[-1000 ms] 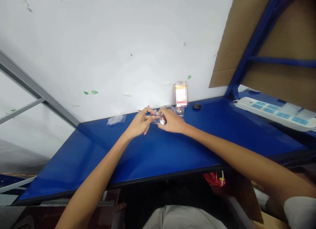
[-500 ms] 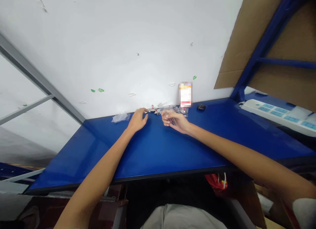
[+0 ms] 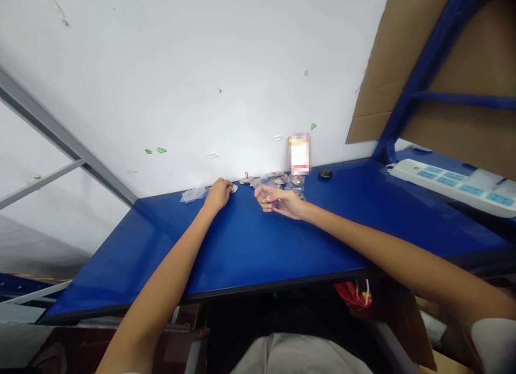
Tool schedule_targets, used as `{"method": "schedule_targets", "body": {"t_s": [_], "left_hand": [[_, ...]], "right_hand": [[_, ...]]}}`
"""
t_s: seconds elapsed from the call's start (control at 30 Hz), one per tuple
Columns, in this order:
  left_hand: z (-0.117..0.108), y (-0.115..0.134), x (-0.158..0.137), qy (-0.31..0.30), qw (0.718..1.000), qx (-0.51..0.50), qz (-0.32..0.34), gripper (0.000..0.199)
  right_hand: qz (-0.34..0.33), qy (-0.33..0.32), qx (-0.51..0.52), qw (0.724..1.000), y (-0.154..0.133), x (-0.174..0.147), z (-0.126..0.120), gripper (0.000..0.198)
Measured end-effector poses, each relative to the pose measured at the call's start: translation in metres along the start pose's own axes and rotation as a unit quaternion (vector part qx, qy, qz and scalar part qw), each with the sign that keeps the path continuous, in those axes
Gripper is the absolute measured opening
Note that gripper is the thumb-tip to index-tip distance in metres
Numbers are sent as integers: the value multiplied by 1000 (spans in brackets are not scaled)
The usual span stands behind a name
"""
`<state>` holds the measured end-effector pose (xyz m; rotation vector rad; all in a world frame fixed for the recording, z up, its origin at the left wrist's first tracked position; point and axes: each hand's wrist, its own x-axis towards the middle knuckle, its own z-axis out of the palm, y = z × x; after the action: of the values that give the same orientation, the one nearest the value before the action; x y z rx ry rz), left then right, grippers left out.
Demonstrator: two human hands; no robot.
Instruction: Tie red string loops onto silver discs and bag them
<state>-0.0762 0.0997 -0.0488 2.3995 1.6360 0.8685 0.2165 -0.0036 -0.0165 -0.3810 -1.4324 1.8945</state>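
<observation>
My left hand [image 3: 218, 195] rests on the blue table near the wall, its fingers closed on the edge of a small round pale disc [image 3: 234, 188]. My right hand [image 3: 281, 201] is held over the table with its fingers curled around a clear plastic bag, mostly hidden by the palm. Between the hands, against the wall, lies a flat metallic round piece [image 3: 245, 179] with a red loop. Behind my right hand are several clear bags [image 3: 278, 177] with round pieces in them. Left of my left hand lie flat clear bags [image 3: 194, 193].
A phone-like upright card with a blurred face [image 3: 299, 155] leans on the wall. Right of it sits a small black object [image 3: 325, 174]. A white power strip [image 3: 451, 183] lies at the right. The blue table [image 3: 250, 250] has a dark front edge; a grey frame [image 3: 108, 178] stands left.
My left hand has drawn slightly left, its fingers now closed on the disc. My right hand has shifted a little left. The view has moved slightly.
</observation>
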Motion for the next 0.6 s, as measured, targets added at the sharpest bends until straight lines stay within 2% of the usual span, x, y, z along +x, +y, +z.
{"method": "schedule_targets", "body": {"t_s": [0.1, 0.23, 0.33, 0.4, 0.47, 0.53, 0.6], "left_hand": [[-8, -5, 3, 1, 1000, 2, -29, 13], [-16, -3, 2, -1, 1000, -6, -16, 20], [-20, 6, -3, 18, 991, -120, -62, 18], [-24, 17, -7, 7, 954, -274, -121, 25], [-29, 29, -9, -8, 893, -421, -156, 30], [-36, 42, -10, -10, 847, -509, -152, 33], [-42, 52, -10, -1, 833, -540, -123, 36]], "right_hand": [[22, -12, 34, 999, -3, -2, -1, 27], [53, -42, 64, 996, -4, -4, 0, 29], [55, -31, 100, 993, -6, -5, 4, 30], [17, 14, 139, 990, -8, -6, 7, 29], [-22, 67, 165, 984, -12, -7, 9, 30], [-28, 94, 166, 981, -14, -7, 10, 31], [-14, 89, 159, 983, -14, -7, 11, 32]]}}
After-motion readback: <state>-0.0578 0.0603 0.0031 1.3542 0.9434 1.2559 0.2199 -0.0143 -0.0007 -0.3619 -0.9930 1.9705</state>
